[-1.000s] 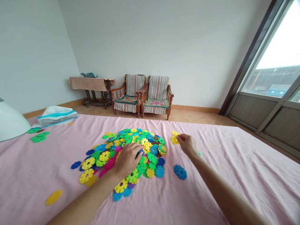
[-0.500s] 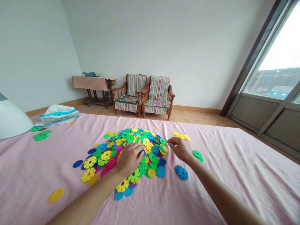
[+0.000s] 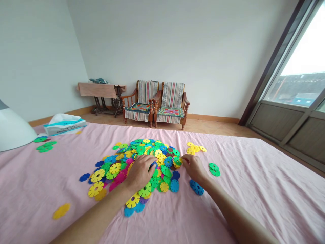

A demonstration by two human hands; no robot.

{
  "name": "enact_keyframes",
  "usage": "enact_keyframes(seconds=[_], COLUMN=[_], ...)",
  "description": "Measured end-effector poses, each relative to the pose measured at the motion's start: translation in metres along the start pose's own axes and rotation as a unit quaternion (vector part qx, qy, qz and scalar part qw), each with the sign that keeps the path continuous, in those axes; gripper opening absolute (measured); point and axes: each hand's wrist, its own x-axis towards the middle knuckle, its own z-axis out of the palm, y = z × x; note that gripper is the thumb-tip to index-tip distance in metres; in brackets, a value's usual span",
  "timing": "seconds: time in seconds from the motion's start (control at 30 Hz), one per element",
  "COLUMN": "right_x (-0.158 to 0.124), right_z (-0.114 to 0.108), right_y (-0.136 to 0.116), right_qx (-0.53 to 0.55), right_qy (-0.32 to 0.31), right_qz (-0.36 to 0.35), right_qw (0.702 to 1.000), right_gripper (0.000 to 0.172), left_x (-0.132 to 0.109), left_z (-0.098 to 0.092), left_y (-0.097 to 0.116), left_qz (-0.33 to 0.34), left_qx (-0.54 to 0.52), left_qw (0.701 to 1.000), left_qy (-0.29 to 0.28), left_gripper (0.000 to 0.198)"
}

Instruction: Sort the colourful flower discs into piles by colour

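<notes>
Head view: both hands at a pile of flower-shaped plastic discs on a pink sheet [image 3: 254, 189].

Nearest, a lone yellow disc [image 3: 61, 210] lies well apart at the left. A blue disc [image 3: 196, 187] sits just beside the right wrist. The left hand [image 3: 139, 172] rests palm down on the pile [image 3: 142, 149], fingers spread, gripping nothing. The right hand [image 3: 193, 167] has its fingertips drawn together at the pile's right edge; whether they pinch a disc cannot be told. Judged step: picking a piece off that edge. The discs overlap, so a clean lift calls for a pinch on one only. Beyond lie green discs [image 3: 214, 169] and a yellow cluster [image 3: 195, 148]. Farthest are a tissue box [image 3: 64, 124] and two armchairs [image 3: 154, 105].
</notes>
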Motion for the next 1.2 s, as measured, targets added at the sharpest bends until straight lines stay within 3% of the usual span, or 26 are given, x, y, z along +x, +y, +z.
enact_keyframes(seconds=[0.13, 0.27, 0.37, 0.53, 0.63, 0.73, 0.9, 1.0, 1.2], right_x=[0.006, 0.008, 0.007, 0.0, -0.007, -0.009, -0.006, -0.003, 0.001], right_z=[0.0, -0.002, -0.003, 0.001, 0.002, -0.001, 0.003, 0.01, 0.004], right_y=[0.014, 0.013, 0.004, -0.006, -0.011, -0.017, -0.015, -0.009, -0.001], right_qx=[0.057, 0.114, 0.121, -0.024, -0.073, -0.078, 0.025, 0.113, 0.047], right_qy=[-0.009, -0.049, -0.06, -0.016, -0.036, -0.066, -0.055, -0.063, -0.037], right_qz=[0.048, 0.053, 0.023, -0.083, -0.138, -0.156, -0.075, -0.011, -0.023], right_qw=[0.997, 0.991, 0.991, 0.996, 0.987, 0.982, 0.995, 0.992, 0.998], right_gripper=[0.022, 0.024, 0.023, 0.023, 0.033, 0.023, 0.022, 0.021, 0.022], left_x=[0.001, 0.001, 0.001, 0.0, 0.0, 0.0, 0.001, 0.001, 0.001], left_z=[0.0, 0.0, 0.0, 0.0, 0.0, -0.002, -0.003, -0.003, -0.004], left_y=[0.0, 0.0, 0.0, 0.0, 0.0, -0.002, -0.008, -0.009, -0.006], left_qz=[-0.003, -0.003, -0.002, -0.001, 0.002, -0.003, -0.035, -0.034, -0.027], left_qx=[0.0, -0.002, -0.003, -0.001, -0.004, 0.004, 0.038, 0.047, 0.056], left_qw=[1.0, 1.0, 1.0, 1.0, 1.0, 1.0, 0.996, 0.996, 0.997], left_qy=[-0.002, -0.007, -0.008, -0.005, 0.005, 0.025, 0.069, 0.061, 0.037], left_gripper=[0.021, 0.022, 0.022, 0.022, 0.021, 0.019, 0.015, 0.014, 0.015])
